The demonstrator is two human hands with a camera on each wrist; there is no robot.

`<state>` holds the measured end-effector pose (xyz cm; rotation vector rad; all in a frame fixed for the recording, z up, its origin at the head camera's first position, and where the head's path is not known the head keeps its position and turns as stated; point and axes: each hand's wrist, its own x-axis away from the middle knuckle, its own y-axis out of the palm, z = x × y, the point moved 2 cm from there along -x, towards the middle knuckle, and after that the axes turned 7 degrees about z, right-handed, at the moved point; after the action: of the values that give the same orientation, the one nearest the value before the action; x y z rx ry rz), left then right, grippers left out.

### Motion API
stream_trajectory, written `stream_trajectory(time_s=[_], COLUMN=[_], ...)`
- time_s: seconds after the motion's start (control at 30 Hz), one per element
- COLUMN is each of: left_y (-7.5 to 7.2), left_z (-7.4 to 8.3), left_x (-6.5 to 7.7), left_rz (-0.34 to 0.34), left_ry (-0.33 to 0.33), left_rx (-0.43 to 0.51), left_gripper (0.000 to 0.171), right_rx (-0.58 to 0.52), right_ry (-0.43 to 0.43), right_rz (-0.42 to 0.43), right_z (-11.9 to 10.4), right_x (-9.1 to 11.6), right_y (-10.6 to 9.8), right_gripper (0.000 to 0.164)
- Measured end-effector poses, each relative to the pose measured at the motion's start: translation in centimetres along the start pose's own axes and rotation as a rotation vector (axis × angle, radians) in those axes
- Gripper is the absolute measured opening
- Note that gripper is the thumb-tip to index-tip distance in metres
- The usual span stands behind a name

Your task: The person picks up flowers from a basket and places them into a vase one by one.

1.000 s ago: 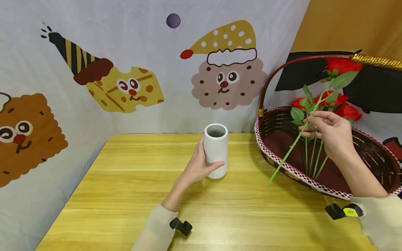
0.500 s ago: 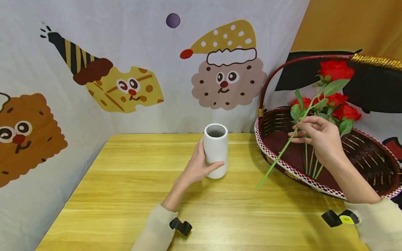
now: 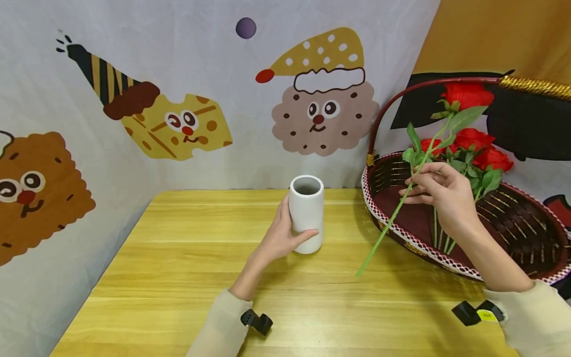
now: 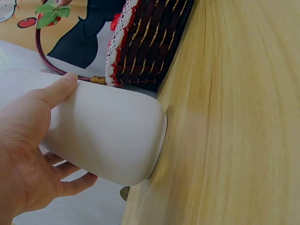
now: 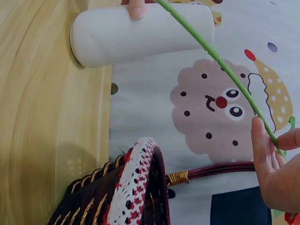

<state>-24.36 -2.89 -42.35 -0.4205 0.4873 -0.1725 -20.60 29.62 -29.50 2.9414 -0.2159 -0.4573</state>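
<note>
A white vase [image 3: 310,213] stands upright on the wooden table. My left hand [image 3: 282,233] grips it from the left side, thumb across its front; the left wrist view shows the fingers curled round the far side of the vase [image 4: 108,126]. My right hand [image 3: 448,198] pinches a red artificial rose by its green stem [image 3: 383,233], just under the leaves. Its bloom [image 3: 468,95] points up and to the right, and the stem's lower end hangs to the lower left, apart from the vase. In the right wrist view, thumb and fingers meet on the stem [image 5: 220,63].
Right of the vase stands a dark red woven basket [image 3: 531,238] with white lace trim and a tall arched handle [image 3: 401,94]. Several more red roses [image 3: 492,158] lean inside it. A cartoon-printed cloth [image 3: 200,49] hangs behind the wooden table [image 3: 178,277].
My right hand has carried the rose leftward, away from the roses in the basket, and its stem end has dropped lower over the table. The left hand and vase stay in place.
</note>
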Motion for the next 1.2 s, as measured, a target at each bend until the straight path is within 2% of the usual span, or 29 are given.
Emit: stream_trajectory(time_s=[0.17, 0.5, 0.77, 1.2], left_y=[0.0, 0.0, 0.0, -0.1], left_z=[0.1, 0.2, 0.2, 0.1], left_x=[0.0, 0.1, 0.0, 0.0], left_rz=[-0.003, -0.008, -0.007, -0.004], left_ry=[0.000, -0.009, -0.005, -0.003], left_rx=[0.000, -0.001, -0.005, -0.003], left_gripper=[0.115, 0.114, 0.114, 0.114], right_rx=[-0.057, 0.043, 0.052, 0.086], right_ry=[-0.002, -0.020, -0.037, -0.124], right_rz=[-0.030, -0.039, -0.088, -0.093], right_z=[-0.2, -0.7, -1.2, -2.5], right_x=[0.1, 0.8, 1.1, 0.4], right_y=[0.7, 2.3, 3.3, 4.8], right_gripper=[0.013, 0.016, 0.018, 0.021])
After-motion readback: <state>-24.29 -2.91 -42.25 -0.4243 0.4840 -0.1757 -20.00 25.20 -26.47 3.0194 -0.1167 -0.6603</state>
